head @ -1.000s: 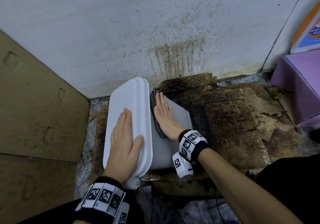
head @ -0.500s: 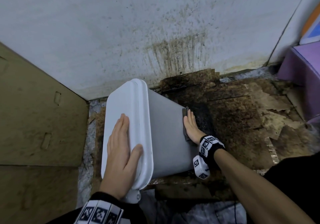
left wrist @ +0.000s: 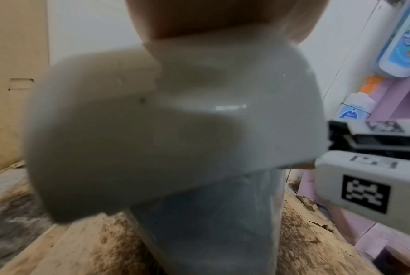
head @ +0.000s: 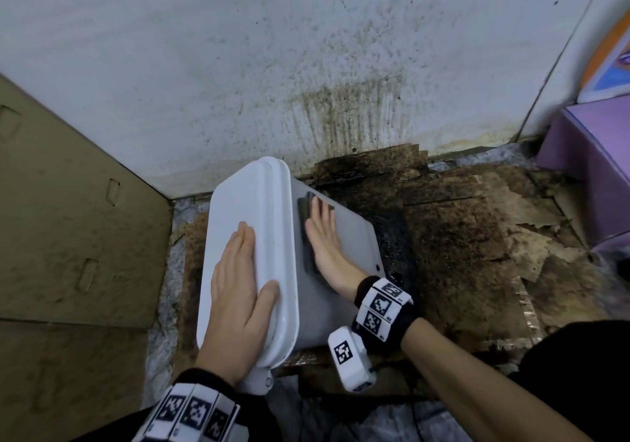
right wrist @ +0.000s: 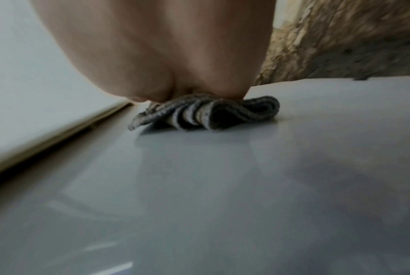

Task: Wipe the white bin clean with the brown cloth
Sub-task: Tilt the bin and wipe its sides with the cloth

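Note:
The white bin [head: 344,243] stands tilted on the dirty floor, lid [head: 238,209] closed. My left hand [head: 238,291] lies flat on the lid, fingers straight, thumb over the lid's right edge. My right hand [head: 322,237] presses the folded brown cloth [head: 308,233] flat against the bin's side wall, just under the lid rim. In the right wrist view the cloth [right wrist: 206,113] bunches in folds under my palm on the glossy bin wall [right wrist: 222,186]. The left wrist view shows the bin's lid edge [left wrist: 175,121] close up and blurred.
A stained white wall [head: 306,66] rises behind the bin. Brown cardboard [head: 68,220] stands at the left. Torn, mouldy cardboard [head: 460,237] covers the floor to the right. A purple box [head: 596,168] sits at far right with bottles [left wrist: 406,46] above it.
My right hand with the cloth went down to the bin wall's lower edge half a second ago and is now back up under the lid rim. The left hand stayed on the lid.

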